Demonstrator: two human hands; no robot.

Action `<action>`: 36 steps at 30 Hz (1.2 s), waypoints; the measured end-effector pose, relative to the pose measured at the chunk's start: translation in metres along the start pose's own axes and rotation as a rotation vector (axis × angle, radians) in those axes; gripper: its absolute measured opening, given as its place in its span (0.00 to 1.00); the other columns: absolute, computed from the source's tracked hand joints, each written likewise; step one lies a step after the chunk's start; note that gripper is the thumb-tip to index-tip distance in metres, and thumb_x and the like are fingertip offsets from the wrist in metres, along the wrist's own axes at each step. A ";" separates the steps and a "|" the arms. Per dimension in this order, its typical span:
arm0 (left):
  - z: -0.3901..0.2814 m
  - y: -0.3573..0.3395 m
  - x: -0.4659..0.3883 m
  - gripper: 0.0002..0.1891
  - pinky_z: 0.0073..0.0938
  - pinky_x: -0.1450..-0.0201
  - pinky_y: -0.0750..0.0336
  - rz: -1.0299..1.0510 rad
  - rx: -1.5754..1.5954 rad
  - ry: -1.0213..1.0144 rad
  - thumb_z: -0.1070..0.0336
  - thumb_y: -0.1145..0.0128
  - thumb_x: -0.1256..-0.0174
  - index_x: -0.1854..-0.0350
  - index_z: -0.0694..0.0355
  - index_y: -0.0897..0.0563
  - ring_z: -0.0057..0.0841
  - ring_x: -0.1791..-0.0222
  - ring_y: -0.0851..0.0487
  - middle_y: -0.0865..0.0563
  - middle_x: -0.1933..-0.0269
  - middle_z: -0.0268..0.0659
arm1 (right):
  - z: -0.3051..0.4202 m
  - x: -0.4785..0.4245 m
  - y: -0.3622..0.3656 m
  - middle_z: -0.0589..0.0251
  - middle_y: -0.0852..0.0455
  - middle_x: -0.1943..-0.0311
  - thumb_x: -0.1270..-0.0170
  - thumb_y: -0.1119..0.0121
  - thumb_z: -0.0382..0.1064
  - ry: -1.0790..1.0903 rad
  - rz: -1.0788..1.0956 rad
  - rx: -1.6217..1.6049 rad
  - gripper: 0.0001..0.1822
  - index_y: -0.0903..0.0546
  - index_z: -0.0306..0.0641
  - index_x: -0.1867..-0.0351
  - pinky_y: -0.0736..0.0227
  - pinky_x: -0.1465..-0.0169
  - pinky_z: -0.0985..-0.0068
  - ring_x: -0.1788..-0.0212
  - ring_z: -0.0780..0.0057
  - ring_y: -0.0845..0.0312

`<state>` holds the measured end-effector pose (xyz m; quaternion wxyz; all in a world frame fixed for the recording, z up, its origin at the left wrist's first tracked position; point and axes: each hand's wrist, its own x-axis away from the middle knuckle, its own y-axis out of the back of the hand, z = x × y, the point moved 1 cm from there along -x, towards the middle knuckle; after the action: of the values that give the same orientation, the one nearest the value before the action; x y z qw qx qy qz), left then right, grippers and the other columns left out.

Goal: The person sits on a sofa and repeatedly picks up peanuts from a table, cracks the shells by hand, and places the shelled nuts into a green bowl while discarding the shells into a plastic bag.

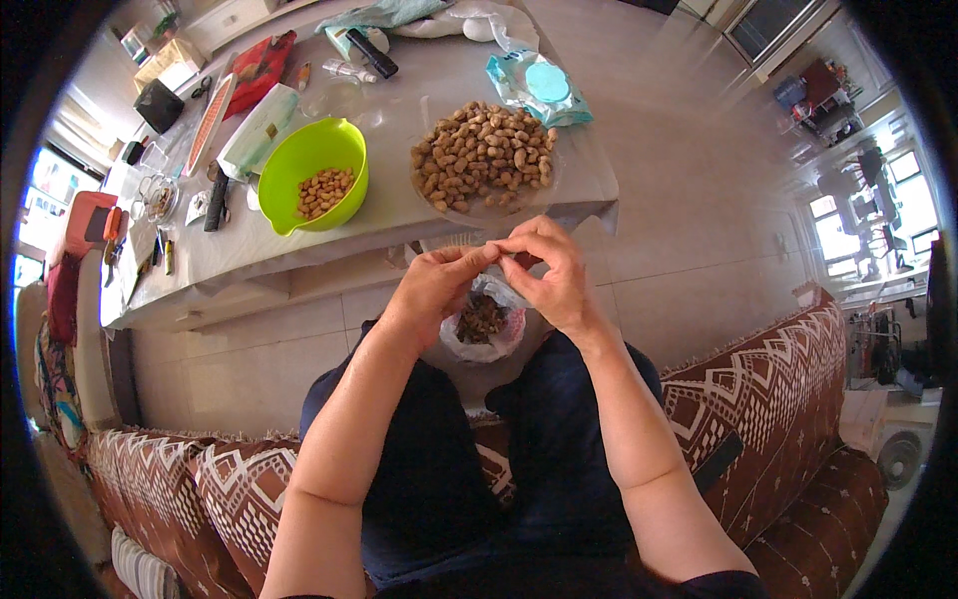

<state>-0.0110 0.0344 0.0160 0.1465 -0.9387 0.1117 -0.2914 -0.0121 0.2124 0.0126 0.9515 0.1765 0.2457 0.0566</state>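
My left hand (447, 283) and my right hand (548, 271) meet at the fingertips, over a plastic-lined bin (483, 352) with peanut shells (481, 318) in it. Thumbs and forefingers are pinched together; whatever is between them is too small or hidden to make out. Beyond my hands, a heap of unshelled peanuts (486, 153) lies near the table's edge on what looks like a clear plate. To its left stands a lime-green plastic bowl (352, 150) with shelled peanut kernels (325, 192) at the bottom.
A wet-wipes pack (542, 86) lies behind the peanut heap. Left of the bowl are a tissue pack (258, 131), a black flashlight (217, 201) and a glass ashtray (159, 201). The table's front edge (299, 254) runs just beyond my hands. A patterned sofa (756, 397) is around me.
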 end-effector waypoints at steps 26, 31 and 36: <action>0.033 -0.009 -0.020 0.11 0.23 0.64 0.28 -0.146 -0.653 -0.772 0.63 0.41 0.26 0.60 0.68 0.18 0.18 0.67 0.25 0.19 0.70 0.32 | -0.001 0.014 -0.010 0.67 0.17 0.68 0.37 0.37 0.34 -0.687 -0.109 -0.550 0.06 0.23 0.36 0.66 0.18 0.65 0.76 0.68 0.81 0.21; 0.014 -0.022 -0.004 0.10 0.19 0.65 0.30 0.002 -0.206 -0.441 0.61 0.42 0.24 0.59 0.63 0.17 0.14 0.68 0.25 0.20 0.69 0.26 | -0.003 0.013 -0.004 0.65 0.15 0.63 0.31 0.39 0.37 -0.632 -0.125 -0.814 0.06 0.21 0.37 0.61 0.19 0.59 0.78 0.64 0.81 0.20; 0.014 -0.012 -0.006 0.09 0.16 0.65 0.31 0.021 -0.035 -0.358 0.61 0.41 0.24 0.58 0.62 0.17 0.10 0.68 0.27 0.20 0.68 0.23 | 0.006 0.006 0.000 0.66 0.15 0.60 0.26 0.42 0.37 -0.587 -0.013 -0.810 0.08 0.19 0.36 0.54 0.22 0.54 0.80 0.62 0.82 0.20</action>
<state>-0.0061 0.0499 0.0059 0.1509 -0.9767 0.0988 -0.1162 -0.0045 0.2121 0.0149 0.9729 -0.2004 -0.0732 0.0896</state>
